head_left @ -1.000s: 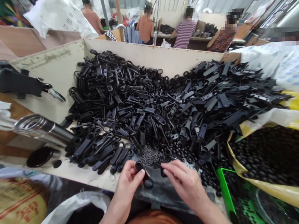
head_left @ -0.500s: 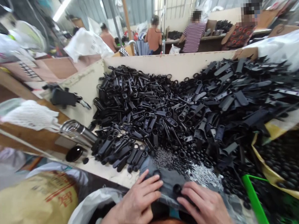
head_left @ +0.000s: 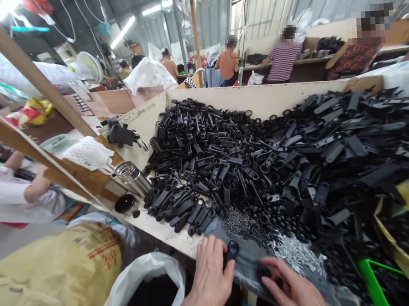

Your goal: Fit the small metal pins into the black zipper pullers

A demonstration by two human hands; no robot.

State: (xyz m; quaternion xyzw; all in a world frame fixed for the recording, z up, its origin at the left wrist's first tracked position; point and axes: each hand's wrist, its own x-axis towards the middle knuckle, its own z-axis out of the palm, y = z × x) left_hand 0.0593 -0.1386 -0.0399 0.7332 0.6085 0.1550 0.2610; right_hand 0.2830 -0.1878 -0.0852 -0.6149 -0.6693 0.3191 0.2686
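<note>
My left hand is closed around a black plastic part with a ring-shaped end, most of its body hidden under the fingers. Between the thumb and fingers of my right hand is a small dark round piece, blurred and partly covered. Both hands are at the near edge of the bench, over a grey plastic-covered patch. Just beyond lie small dark screws or pins and a heap of shiny silver pins. Black handle-like parts lie in rows beyond my left hand.
A large pile of black parts fills the walled bench. At left stand a steel flask, a white-lined bag and a yellow sack. A green crate is at right. Several people sit at a far bench; another person's arm shows at left.
The view has shifted, so the scene sits further right and lower. My left hand, spread flat before, now has its fingers curled on the ring-ended part. My right hand keeps its round piece.
</note>
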